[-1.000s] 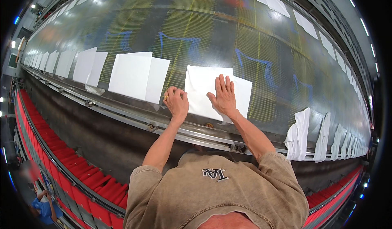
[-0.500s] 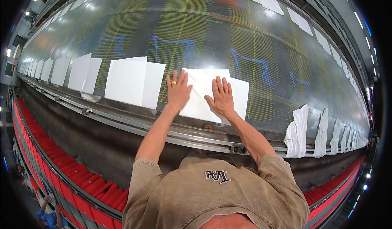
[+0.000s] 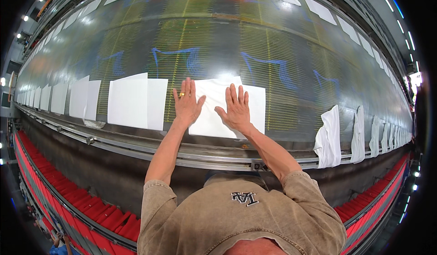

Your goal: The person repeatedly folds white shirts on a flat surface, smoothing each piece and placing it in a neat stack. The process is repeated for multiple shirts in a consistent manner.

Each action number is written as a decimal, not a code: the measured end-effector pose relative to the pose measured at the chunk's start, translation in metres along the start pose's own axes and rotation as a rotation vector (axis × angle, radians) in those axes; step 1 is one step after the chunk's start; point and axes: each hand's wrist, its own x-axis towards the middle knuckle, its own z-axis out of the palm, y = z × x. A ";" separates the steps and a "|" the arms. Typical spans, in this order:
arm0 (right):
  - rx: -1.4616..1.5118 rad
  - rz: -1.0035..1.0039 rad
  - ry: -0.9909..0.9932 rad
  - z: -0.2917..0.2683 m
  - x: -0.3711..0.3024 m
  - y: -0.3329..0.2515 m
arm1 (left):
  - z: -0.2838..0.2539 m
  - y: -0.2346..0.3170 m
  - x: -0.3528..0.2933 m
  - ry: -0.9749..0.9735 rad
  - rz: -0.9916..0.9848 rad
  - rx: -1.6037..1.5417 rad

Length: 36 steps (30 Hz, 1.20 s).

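A white fabric piece (image 3: 211, 124) lies flat on the long dark table, with a few soft wrinkles between my hands. My left hand (image 3: 186, 105), a ring on one finger, rests palm down along its left edge, fingers stretched out. Flat on the middle of the same cloth is my right hand (image 3: 236, 108), fingers extended and thumb pointing left. Neither hand grips anything. Just left of my left hand, another flat white piece (image 3: 128, 101) lies smooth on the table. Further right, a crumpled white cloth (image 3: 328, 139) hangs over the near edge.
A metal rail (image 3: 205, 161) runs along the table's near edge. Blue outlines (image 3: 175, 51) and yellow lines mark the tabletop (image 3: 218, 36). More white pieces line the far side (image 3: 321, 10). Behind me, red pieces (image 3: 86, 196) sit in a long rack.
The whole view has shifted, so the table's contents appear slightly further left. Both hands stay flat on the same white fabric piece, in nearly the same places.
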 end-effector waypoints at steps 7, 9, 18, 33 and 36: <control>0.011 -0.013 -0.062 0.007 0.005 0.007 | 0.012 0.044 0.002 0.136 0.196 -0.069; 0.025 0.046 -0.186 0.003 0.010 0.008 | 0.018 0.048 0.000 -0.057 0.205 -0.041; 0.742 0.164 0.196 -0.120 -0.107 0.130 | 0.012 0.087 -0.017 -0.088 -0.075 0.105; 0.267 0.542 0.033 -0.225 -0.338 0.384 | 0.074 0.538 -0.108 -0.009 0.328 -0.475; 0.508 0.617 0.120 -0.225 -0.337 0.388 | 0.085 0.541 -0.097 0.128 0.403 -0.484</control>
